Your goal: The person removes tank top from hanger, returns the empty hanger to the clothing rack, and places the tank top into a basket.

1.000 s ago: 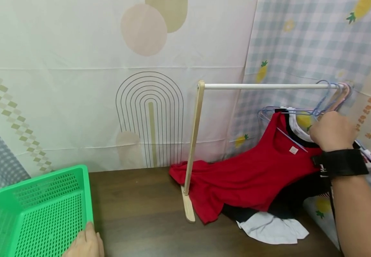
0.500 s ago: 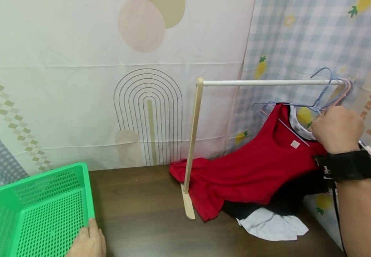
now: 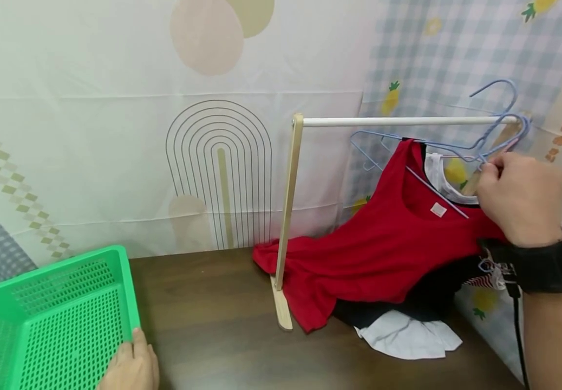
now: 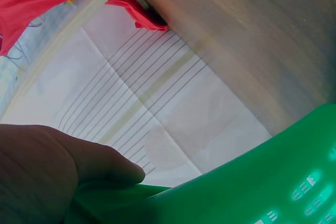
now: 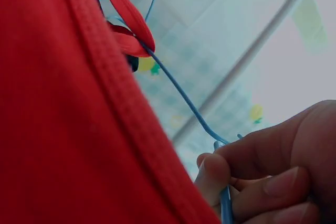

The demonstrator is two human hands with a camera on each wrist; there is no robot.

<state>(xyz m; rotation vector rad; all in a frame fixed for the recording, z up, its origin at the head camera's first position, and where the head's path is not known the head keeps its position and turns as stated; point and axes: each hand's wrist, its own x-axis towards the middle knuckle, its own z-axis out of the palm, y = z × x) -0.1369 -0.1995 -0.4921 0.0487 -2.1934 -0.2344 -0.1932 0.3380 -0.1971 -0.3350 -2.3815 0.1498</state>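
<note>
Right hand (image 3: 522, 197) pinching blue hanger (image 5: 181, 91), red tank top (image 3: 373, 265) on it, hook above white rail (image 3: 398, 122), hem by rack's wooden leg (image 3: 288, 206) at bench (image 3: 203, 303), left hand (image 3: 132, 365) gripping right rim of green basket (image 3: 127, 292).

Red sleeveless fabric top (image 3: 359, 260) on a blue wire hanger (image 5: 184, 94); green perforated plastic basket (image 3: 129, 287).
The right hand (image 3: 524, 197) pinches the hanger, its hook above the white rod (image 3: 383, 122); the top drapes down leftward. The left hand (image 3: 132, 365) grips the upright basket's right rim.
</note>
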